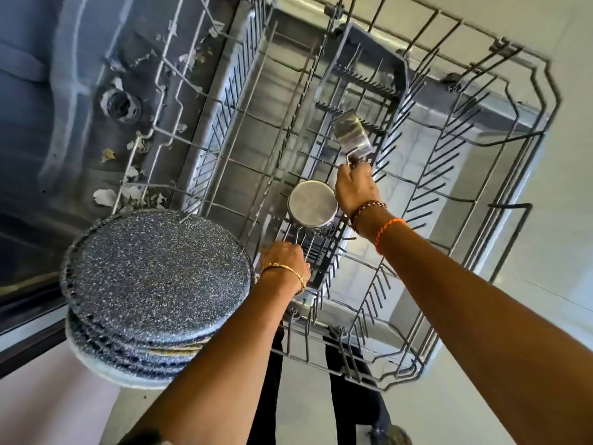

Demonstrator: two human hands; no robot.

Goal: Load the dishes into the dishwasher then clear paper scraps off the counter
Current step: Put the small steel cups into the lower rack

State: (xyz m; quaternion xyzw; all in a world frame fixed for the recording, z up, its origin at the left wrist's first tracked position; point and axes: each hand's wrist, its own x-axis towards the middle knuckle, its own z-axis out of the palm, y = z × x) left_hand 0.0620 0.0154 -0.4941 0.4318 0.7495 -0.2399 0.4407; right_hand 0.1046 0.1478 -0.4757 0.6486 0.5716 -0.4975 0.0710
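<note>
1. Right hand [354,187] — fingers curled round the handle of a flat steel spatula [351,134], blade raised over the grey cutlery basket [362,101] in the middle of the pulled-out lower rack [500,194].
2. Left hand [284,258] — fingers curled over the near wires of the rack beside the basket; whether it grips a wire or a utensil handle cannot be told.
3. Steel cup [313,203] — sits in the rack between the two hands, just beside the right wrist.
4. Risk, spatula — the broad blade may catch on the basket's slotted rim or the upright tines, so that the handle twists in the grip and the tool drops through the wires.
5. Risk, cup — the right wrist is close enough to knock it over as the hand moves.
6. Stack of speckled dark plates [154,277] — stands at the rack's left corner, overhanging its edge; a nudge from the left forearm could probably tip it. These dishes appear still to be loaded.
7. Paper scraps [104,196] — scattered on the dark surface left of the rack, apparently the open dishwasher door rather than a table; not yet cleared.
8. Obstructions — rows of tines crowd the basket, and the plate stack narrows the left arm's approach.
</note>
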